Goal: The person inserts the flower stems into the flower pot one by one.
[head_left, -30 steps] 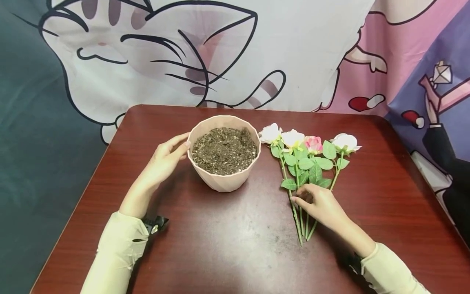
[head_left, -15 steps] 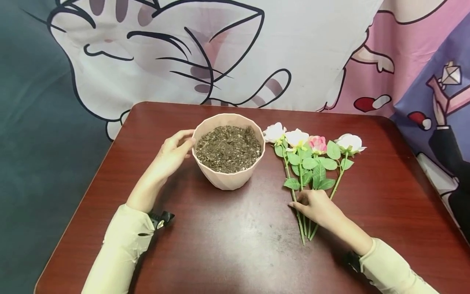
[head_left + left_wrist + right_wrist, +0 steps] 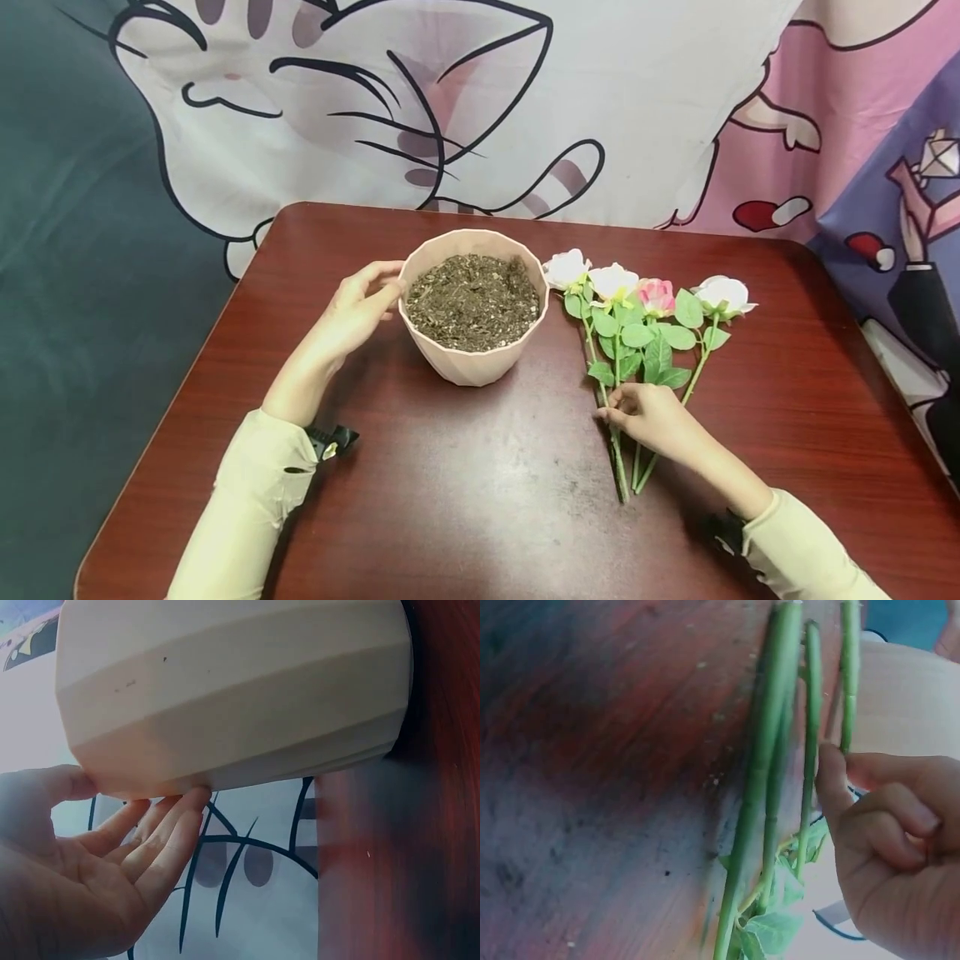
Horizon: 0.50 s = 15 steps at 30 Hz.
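Note:
A pale pink, faceted flowerpot (image 3: 474, 367) full of dark soil (image 3: 474, 302) stands upright on the table. My left hand (image 3: 358, 308) is at its left side; thumb and fairly straight fingertips touch the outer wall, as the left wrist view also shows. Several roses lie right of the pot: white roses (image 3: 615, 283) and a pink rose (image 3: 657, 297), blooms away from me. My right hand (image 3: 654, 417) pinches one green stem (image 3: 850, 682) between thumb and index finger, the other fingers curled. Which bloom that stem bears is hard to tell. Other stems (image 3: 761, 765) lie beside it.
The reddish-brown wooden table (image 3: 465, 517) has rounded far corners. Behind it hangs a cloth (image 3: 660, 108) printed with a cartoon cat and other figures. A black strap (image 3: 333, 442) circles the left wrist by the sleeve.
My right hand has shifted slightly down the stems and now pinches one, whose lower end has come closer to the leftmost stem. The left hand stays at the pot. The head view has shifted slightly.

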### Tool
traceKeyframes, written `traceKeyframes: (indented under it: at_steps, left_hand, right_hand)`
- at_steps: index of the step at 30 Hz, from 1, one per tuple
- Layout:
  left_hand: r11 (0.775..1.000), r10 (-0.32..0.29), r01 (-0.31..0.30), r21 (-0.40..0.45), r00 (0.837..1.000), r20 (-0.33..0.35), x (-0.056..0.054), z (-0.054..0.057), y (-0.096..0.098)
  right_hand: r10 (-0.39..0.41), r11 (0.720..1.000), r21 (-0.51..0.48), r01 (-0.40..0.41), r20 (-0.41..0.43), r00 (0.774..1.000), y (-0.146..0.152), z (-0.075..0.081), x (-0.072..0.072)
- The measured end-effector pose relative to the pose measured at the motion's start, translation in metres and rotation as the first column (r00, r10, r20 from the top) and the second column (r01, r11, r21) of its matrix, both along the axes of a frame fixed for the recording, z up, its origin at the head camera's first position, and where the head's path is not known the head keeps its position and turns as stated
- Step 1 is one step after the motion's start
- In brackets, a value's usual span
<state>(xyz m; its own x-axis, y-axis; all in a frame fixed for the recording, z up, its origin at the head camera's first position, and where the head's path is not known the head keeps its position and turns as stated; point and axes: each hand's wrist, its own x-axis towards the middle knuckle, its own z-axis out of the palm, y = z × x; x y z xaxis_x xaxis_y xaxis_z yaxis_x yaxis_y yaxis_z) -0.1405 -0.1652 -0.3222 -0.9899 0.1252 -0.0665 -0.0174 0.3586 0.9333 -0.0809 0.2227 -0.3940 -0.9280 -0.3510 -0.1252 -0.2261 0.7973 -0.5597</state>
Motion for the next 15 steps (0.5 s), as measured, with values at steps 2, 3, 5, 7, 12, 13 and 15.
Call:
traceKeyframes:
  at_steps: [2,3,5,7,12,13,15]
  left_hand:
    - [1.0,0.002,-0.003,0.012,1.0,0.01,0.0,0.0,-0.001]
    - [1.0,0.003,-0.003,0.015,1.0,0.015,-0.001,0.0,-0.001]
    - [1.0,0.004,-0.004,0.02,1.0,0.026,-0.001,0.0,-0.002]
    - [1.0,0.006,-0.007,0.024,0.999,0.032,-0.001,-0.001,-0.003]
    - [0.999,0.01,-0.01,0.033,1.0,0.017,-0.002,-0.003,-0.003]
    - [0.999,0.008,-0.008,0.035,1.0,0.009,-0.002,-0.004,-0.003]
    - [0.999,-0.002,0.002,0.039,1.0,-0.01,-0.001,-0.005,-0.003]
  right_hand:
    - [-0.015,0.999,-0.047,0.018,0.063,0.998,0.002,0.003,0.0]
    - [-0.02,0.997,-0.07,0.027,0.096,0.995,0.003,0.005,0.0]
    - [-0.025,0.993,-0.113,0.044,0.162,0.986,0.004,0.009,0.001]
    - [-0.016,0.988,-0.147,0.047,0.206,0.978,0.004,0.012,0.001]
    - [0.034,0.977,-0.212,0.018,0.24,0.97,0.005,0.021,0.004]
    - [0.041,0.975,-0.224,0.014,0.239,0.97,0.006,0.022,0.004]
    - [0.043,0.968,-0.252,0.019,0.238,0.97,0.006,0.027,0.006]
